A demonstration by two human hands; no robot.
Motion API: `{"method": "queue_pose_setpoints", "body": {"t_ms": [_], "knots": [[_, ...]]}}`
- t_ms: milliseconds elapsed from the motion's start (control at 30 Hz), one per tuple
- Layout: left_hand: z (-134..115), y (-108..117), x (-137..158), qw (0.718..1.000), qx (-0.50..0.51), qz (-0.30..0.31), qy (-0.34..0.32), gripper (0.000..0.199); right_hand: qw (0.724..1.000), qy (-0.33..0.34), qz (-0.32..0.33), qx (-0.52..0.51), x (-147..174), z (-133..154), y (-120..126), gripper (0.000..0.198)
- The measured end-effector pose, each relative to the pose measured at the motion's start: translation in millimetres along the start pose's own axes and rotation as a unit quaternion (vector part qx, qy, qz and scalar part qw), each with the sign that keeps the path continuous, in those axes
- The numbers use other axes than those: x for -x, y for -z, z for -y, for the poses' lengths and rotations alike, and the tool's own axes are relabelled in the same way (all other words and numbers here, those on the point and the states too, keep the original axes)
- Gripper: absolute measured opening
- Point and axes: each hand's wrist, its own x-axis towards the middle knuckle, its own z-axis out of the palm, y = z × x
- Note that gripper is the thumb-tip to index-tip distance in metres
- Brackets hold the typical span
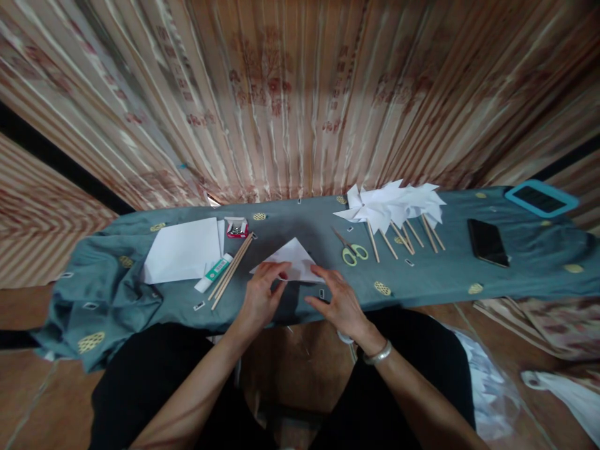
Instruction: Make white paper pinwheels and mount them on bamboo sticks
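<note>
A white sheet of paper (294,255), folded into a triangle with its point away from me, lies on the cloth-covered table. My left hand (263,294) rests its bent fingers on the triangle's left part, thumb apart from the forefinger. At the right corner, my right hand (341,303) touches the paper with outstretched fingertips, its thumb spread away. Green-handled scissors (351,250) lie right of the paper. To the left are several wooden sticks (232,272) and a white-and-green glue tube (214,273).
A stack of white paper (182,250) lies at left, near a small red box of metal pins (237,227). Several paper pinwheels (394,206) on sticks lie at back right. Farther right are a black phone (487,242) and a blue-framed object (541,197). A pleated curtain (290,94) hangs behind.
</note>
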Motion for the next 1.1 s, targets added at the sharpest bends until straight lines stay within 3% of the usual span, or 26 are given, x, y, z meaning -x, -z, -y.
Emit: {"method": "queue_pose_setpoints", "body": {"t_ms": [67, 200, 333, 500, 600, 800, 967, 1033, 1100], "knots": [[-8, 4, -3, 0.999, 0.021, 0.001, -0.031, 0.025, 0.999, 0.032, 0.018, 0.034, 0, -6, 4, 0.047], [-11, 11, -3, 0.997, 0.036, -0.016, -0.072, 0.032, 0.994, 0.059, -0.018, 0.09, 1, -15, 11, 0.025], [1, 19, 8, 0.993, -0.065, -0.018, -0.101, 0.044, 0.983, 0.1, -0.057, 0.145, 4, -9, 18, 0.019], [3, 24, 35, 0.975, -0.196, 0.013, -0.107, 0.024, 0.959, 0.166, -0.056, 0.223, 10, 12, 8, 0.018], [-6, 25, 51, 0.97, -0.215, 0.052, -0.103, 0.026, 0.951, 0.201, -0.038, 0.23, 14, 22, -6, 0.017], [-16, 28, 66, 0.973, -0.196, 0.089, -0.086, 0.031, 0.952, 0.207, 0.013, 0.224, 20, 27, -18, 0.015], [-13, 28, 52, 0.968, -0.197, 0.097, -0.123, 0.023, 0.958, 0.189, 0.002, 0.214, 15, 28, -11, 0.015], [-12, 27, 42, 0.968, -0.177, 0.084, -0.154, 0.022, 0.963, 0.179, 0.04, 0.196, 12, 26, -4, 0.025], [-11, 28, 32, 0.971, -0.142, 0.059, -0.184, 0.022, 0.964, 0.176, 0.088, 0.18, 9, 22, 4, 0.051]]}}
